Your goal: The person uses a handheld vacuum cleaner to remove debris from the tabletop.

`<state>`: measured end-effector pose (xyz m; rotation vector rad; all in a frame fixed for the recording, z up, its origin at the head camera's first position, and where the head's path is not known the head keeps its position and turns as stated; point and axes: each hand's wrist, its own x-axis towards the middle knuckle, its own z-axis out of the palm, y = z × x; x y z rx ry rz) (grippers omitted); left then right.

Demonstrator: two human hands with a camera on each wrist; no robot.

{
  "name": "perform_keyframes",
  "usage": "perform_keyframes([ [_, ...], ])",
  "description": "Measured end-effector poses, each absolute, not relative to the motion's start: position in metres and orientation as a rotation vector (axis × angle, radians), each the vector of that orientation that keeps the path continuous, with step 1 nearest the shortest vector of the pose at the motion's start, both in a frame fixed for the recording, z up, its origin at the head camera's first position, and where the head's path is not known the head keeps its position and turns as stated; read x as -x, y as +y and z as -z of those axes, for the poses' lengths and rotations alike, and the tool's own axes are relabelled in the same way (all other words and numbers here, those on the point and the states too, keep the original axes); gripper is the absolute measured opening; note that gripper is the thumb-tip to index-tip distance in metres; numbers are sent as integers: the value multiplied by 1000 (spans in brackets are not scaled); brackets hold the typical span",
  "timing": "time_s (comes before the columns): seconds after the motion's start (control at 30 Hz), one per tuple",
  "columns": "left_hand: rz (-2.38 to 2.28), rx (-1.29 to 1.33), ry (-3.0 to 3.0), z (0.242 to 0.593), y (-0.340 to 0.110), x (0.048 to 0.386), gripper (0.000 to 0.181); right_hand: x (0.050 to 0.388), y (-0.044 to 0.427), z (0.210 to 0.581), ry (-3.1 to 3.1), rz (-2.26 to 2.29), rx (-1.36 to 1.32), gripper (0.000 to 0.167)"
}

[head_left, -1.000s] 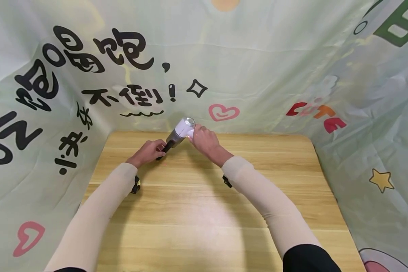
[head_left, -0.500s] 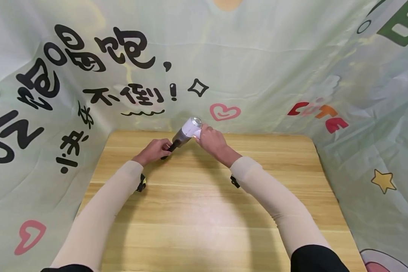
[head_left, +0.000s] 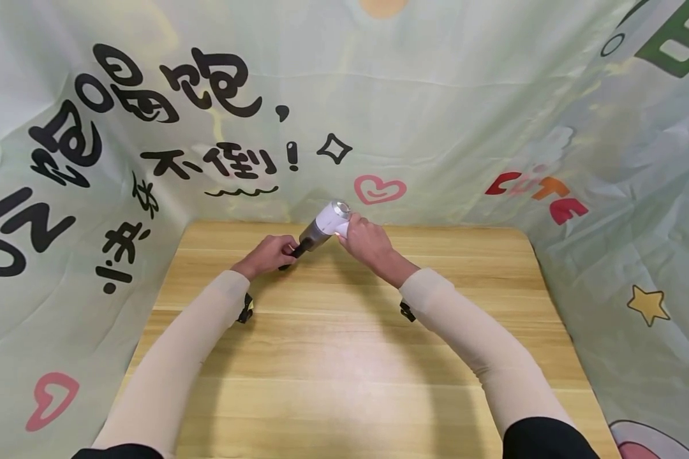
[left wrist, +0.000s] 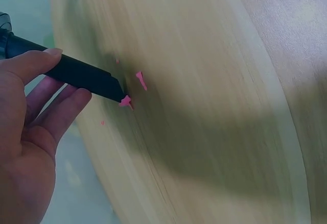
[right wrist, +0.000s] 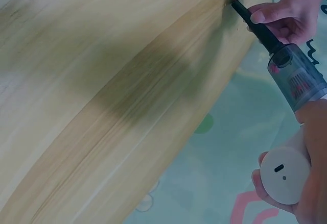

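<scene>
A white handheld vacuum cleaner [head_left: 328,218] with a smoky clear dust cup [right wrist: 296,81] slants over the far part of the table. Its handle is gripped by my right hand [head_left: 373,245]. My left hand [head_left: 268,254] pinches the black nozzle [left wrist: 84,76] between thumb and fingers. In the left wrist view, the nozzle's slanted tip meets a small pink scrap [left wrist: 125,101]. Another pink scrap [left wrist: 141,80] lies just beyond it, with tiny pink specks nearby. Some pink bits show inside the dust cup in the right wrist view.
The wooden table [head_left: 344,357] has its far edge close to a printed cloth backdrop [head_left: 425,127], which also rises at both sides. Dark wrist-camera mounts [head_left: 245,309] hang under both sleeves.
Both hands and the vacuum cleaner have shifted a little to the right along the far part of the table. Each hand keeps its hold.
</scene>
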<state>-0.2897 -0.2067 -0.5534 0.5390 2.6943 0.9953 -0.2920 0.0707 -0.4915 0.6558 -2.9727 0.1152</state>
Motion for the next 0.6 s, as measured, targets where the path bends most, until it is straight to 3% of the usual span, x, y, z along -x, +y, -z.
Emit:
perform_keyframes([
  [0.6, -982, -621, 2641, 553, -196, 292, 21, 278, 87, 498, -2930, -163, -621, 53],
])
